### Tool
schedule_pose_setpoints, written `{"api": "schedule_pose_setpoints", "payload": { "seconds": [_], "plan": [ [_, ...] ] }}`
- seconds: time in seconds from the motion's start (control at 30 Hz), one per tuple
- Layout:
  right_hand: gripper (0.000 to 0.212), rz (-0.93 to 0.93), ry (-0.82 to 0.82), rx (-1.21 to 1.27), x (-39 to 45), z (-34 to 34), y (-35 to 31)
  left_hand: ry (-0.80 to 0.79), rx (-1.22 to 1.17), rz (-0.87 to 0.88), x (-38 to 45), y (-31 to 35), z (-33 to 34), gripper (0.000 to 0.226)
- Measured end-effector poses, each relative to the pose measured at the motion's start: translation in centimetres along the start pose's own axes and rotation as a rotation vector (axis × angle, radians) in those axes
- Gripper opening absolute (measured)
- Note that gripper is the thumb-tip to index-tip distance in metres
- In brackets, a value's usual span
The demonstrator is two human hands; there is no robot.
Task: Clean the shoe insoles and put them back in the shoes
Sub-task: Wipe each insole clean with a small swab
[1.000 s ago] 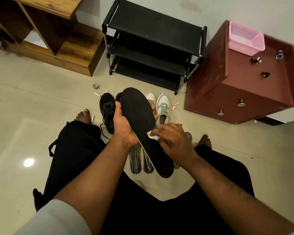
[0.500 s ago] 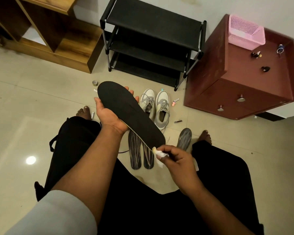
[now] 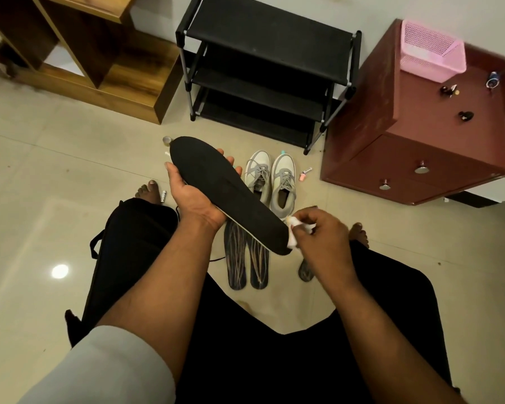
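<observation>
Wiping stage: we log cleaning as under way; we see no insole inside a shoe.
Floor (image 3: 70,170): pale tile; our working area, with all task items laid on it.
Shoe rack (image 3: 268,80): black, three tiers, against the wall; we see no shoes on it.
Black insole (image 3: 225,191): held in the air above the floor, slanting from upper left to lower right, dark face up.
Left hand (image 3: 191,196): cups the insole from beneath near its wider end, fingers curled round the far edge, thumb on the near edge.
Right hand (image 3: 321,237): pinches a white wipe (image 3: 295,234) against the insole's lower end.
Grey shoes (image 3: 271,182): a pair, side by side on the floor just beyond the held insole, openings upward.
Striped insoles (image 3: 247,263): two flat on the floor, side by side, between our knees.
Third floor insole (image 3: 305,271): mostly hidden behind the right wrist; we cannot tell its state.
Progress estimate: early to middle. We cannot tell whether the floor insoles are cleaned. Remaining: finish this wipe, then seat every insole in its shoe.
</observation>
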State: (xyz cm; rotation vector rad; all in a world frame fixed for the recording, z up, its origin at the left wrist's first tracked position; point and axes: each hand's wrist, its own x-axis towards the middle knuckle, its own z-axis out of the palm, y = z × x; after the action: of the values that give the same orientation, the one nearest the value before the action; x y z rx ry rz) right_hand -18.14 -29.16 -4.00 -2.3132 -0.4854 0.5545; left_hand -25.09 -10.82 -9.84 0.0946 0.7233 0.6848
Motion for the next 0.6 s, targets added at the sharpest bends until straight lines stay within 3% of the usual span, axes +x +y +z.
{"api": "schedule_pose_setpoints", "payload": {
  "seconds": [0.1,0.33,0.5,0.6],
  "plan": [
    [0.005,0.021,-0.064,-0.038,-1.3,2.1,-0.6,0.015,-0.038,-0.032,0.1,-0.4,-0.1,0.083],
    [0.01,0.181,-0.161,0.477,0.1,5.0,-6.2,-0.009,0.096,-0.129,-0.9,-1.9,0.5,0.081],
    [0.013,0.251,-0.157,0.686,3.7,4.2,-9.3,-0.107,0.217,-0.293,-2.5,-2.8,0.8,0.076],
    [0.015,0.117,-0.056,0.54,6.6,2.6,-8.9,-0.17,0.244,-0.342,-2.8,-3.1,0.9,0.073]
  ]
}}
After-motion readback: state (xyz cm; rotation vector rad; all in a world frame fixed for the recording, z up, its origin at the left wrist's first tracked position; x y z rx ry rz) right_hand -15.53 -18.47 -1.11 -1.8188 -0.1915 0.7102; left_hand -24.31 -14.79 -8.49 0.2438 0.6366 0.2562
